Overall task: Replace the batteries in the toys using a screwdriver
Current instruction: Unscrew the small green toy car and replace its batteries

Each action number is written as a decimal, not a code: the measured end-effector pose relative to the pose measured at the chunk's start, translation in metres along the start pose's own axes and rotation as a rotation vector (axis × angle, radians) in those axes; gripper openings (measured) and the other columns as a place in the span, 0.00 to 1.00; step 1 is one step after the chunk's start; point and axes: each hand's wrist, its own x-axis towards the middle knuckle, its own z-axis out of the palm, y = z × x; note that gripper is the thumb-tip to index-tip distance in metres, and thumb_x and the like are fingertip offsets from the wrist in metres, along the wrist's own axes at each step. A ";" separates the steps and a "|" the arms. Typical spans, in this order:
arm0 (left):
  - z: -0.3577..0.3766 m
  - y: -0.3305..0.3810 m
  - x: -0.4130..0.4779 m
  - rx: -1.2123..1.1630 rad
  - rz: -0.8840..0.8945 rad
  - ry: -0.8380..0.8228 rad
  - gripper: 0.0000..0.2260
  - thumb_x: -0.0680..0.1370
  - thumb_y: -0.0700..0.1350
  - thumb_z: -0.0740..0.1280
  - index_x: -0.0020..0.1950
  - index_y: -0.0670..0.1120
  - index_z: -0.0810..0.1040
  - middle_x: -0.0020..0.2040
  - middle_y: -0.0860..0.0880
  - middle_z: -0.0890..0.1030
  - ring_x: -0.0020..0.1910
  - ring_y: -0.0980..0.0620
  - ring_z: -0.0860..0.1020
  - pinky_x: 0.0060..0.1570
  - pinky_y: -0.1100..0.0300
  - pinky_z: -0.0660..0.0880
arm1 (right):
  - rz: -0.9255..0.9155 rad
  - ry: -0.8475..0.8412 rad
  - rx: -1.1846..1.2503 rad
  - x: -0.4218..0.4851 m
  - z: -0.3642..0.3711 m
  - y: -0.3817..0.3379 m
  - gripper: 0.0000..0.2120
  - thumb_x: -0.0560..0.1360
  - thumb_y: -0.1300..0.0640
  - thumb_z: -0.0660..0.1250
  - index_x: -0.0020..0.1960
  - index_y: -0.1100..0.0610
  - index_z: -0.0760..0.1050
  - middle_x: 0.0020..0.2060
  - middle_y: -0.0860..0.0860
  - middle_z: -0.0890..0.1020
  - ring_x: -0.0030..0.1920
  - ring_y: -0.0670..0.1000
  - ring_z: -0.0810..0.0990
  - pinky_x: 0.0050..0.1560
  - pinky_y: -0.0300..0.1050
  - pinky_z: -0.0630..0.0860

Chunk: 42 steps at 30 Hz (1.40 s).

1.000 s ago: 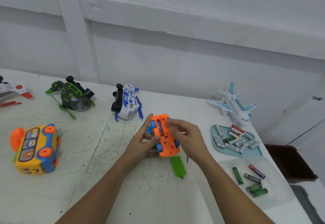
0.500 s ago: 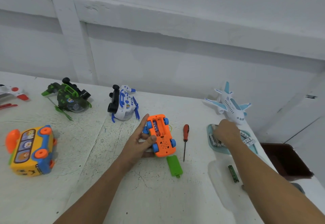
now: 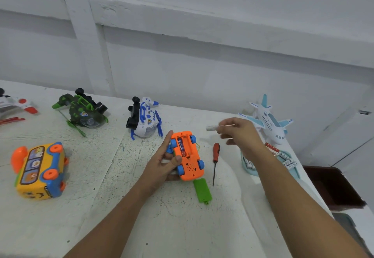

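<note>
1. My right hand [image 3: 240, 134] is raised above the table. Its fingers are curled, and thumb and fingertips pinch a small pale cylindrical battery [image 3: 211, 128]. The battery is blurred, points left and touches nothing else.
2. My left hand [image 3: 162, 162] grips an orange plastic toy car with blue wheels [image 3: 188, 160], turned belly-up. My thumb presses on its underside and my index finger stretches along its left flank.
3. The car's battery compartment is uncovered. One red-and-blue battery [image 3: 180, 146] lies in the left slot, and the right slot shows bare orange plastic.
4. A flat green plastic cover [image 3: 202, 191] lies on the white speckled table [image 3: 101, 187], just at the car's near end.
5. A red-handled screwdriver with a thin dark shaft [image 3: 215, 160] lies just right of the car, apart from it, with its tip toward me.
6. Beneath my right forearm sits a pale teal tray [image 3: 248, 168] holding white batteries [image 3: 288, 162]; my arm hides much of it.
7. Behind the tray, near the wall, stands a white and light-blue toy airplane [image 3: 271, 124].
8. Across the far side lie a white-and-blue toy helicopter [image 3: 144, 122] and a green-and-black one [image 3: 85, 110].
9. Well to the left sits a yellow toy bus with orange wheels [image 3: 38, 170].
10. Off the table's right edge is a dark brown bin [image 3: 332, 189].
</note>
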 end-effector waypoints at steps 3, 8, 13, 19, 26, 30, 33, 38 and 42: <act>0.000 0.000 0.000 0.004 0.000 0.000 0.31 0.77 0.47 0.67 0.74 0.67 0.57 0.51 0.50 0.80 0.52 0.49 0.84 0.47 0.47 0.83 | -0.008 -0.110 0.167 -0.010 0.022 -0.007 0.07 0.75 0.66 0.68 0.50 0.58 0.82 0.38 0.54 0.84 0.37 0.49 0.82 0.35 0.41 0.78; 0.001 -0.001 -0.002 0.004 0.006 0.001 0.33 0.73 0.51 0.68 0.73 0.69 0.58 0.55 0.48 0.80 0.52 0.51 0.84 0.44 0.50 0.83 | -0.112 -0.123 0.026 -0.020 0.055 0.004 0.09 0.75 0.64 0.67 0.53 0.54 0.79 0.36 0.53 0.83 0.38 0.49 0.83 0.36 0.42 0.79; 0.002 0.000 -0.002 -0.002 0.014 0.011 0.33 0.73 0.50 0.69 0.73 0.68 0.58 0.54 0.48 0.80 0.52 0.50 0.84 0.46 0.49 0.83 | -0.335 -0.048 -0.265 -0.026 0.071 0.019 0.05 0.75 0.57 0.69 0.48 0.49 0.77 0.39 0.45 0.81 0.41 0.42 0.78 0.43 0.37 0.75; 0.002 0.000 -0.001 0.013 0.023 0.015 0.31 0.78 0.45 0.67 0.74 0.66 0.58 0.57 0.47 0.79 0.51 0.54 0.84 0.40 0.57 0.82 | -0.507 -0.004 -0.442 -0.023 0.079 0.028 0.05 0.77 0.58 0.67 0.52 0.53 0.78 0.42 0.41 0.76 0.45 0.41 0.73 0.49 0.38 0.69; 0.003 0.003 -0.005 0.032 0.036 0.025 0.30 0.80 0.41 0.66 0.76 0.62 0.57 0.52 0.49 0.79 0.47 0.58 0.84 0.38 0.64 0.80 | -0.320 -0.085 -0.314 -0.021 0.080 0.031 0.02 0.79 0.52 0.65 0.49 0.50 0.75 0.45 0.44 0.80 0.45 0.49 0.81 0.49 0.50 0.81; 0.004 0.006 -0.005 0.051 0.042 0.023 0.31 0.80 0.40 0.65 0.77 0.60 0.57 0.51 0.49 0.78 0.46 0.61 0.84 0.37 0.66 0.79 | -0.303 -0.058 -0.313 -0.021 0.083 0.031 0.03 0.79 0.53 0.66 0.48 0.51 0.74 0.45 0.44 0.80 0.42 0.48 0.81 0.46 0.50 0.81; 0.003 0.004 -0.005 0.057 0.045 0.028 0.30 0.80 0.41 0.65 0.76 0.60 0.57 0.54 0.47 0.79 0.47 0.60 0.84 0.38 0.67 0.79 | -0.268 -0.042 -0.273 -0.020 0.084 0.030 0.02 0.78 0.54 0.67 0.47 0.50 0.74 0.46 0.41 0.79 0.42 0.46 0.80 0.45 0.44 0.79; 0.003 0.003 -0.005 0.052 0.029 0.029 0.30 0.79 0.42 0.66 0.74 0.65 0.58 0.57 0.48 0.80 0.48 0.56 0.84 0.39 0.61 0.81 | -0.244 -0.015 -0.184 -0.020 0.085 0.031 0.09 0.76 0.58 0.69 0.45 0.47 0.71 0.47 0.41 0.78 0.51 0.44 0.78 0.46 0.38 0.75; 0.004 0.004 -0.005 0.083 0.048 0.034 0.31 0.80 0.41 0.66 0.77 0.61 0.57 0.55 0.49 0.80 0.47 0.61 0.84 0.37 0.67 0.78 | -0.194 0.013 -0.152 -0.021 0.087 0.029 0.10 0.76 0.59 0.69 0.47 0.48 0.70 0.46 0.39 0.76 0.54 0.47 0.78 0.41 0.36 0.74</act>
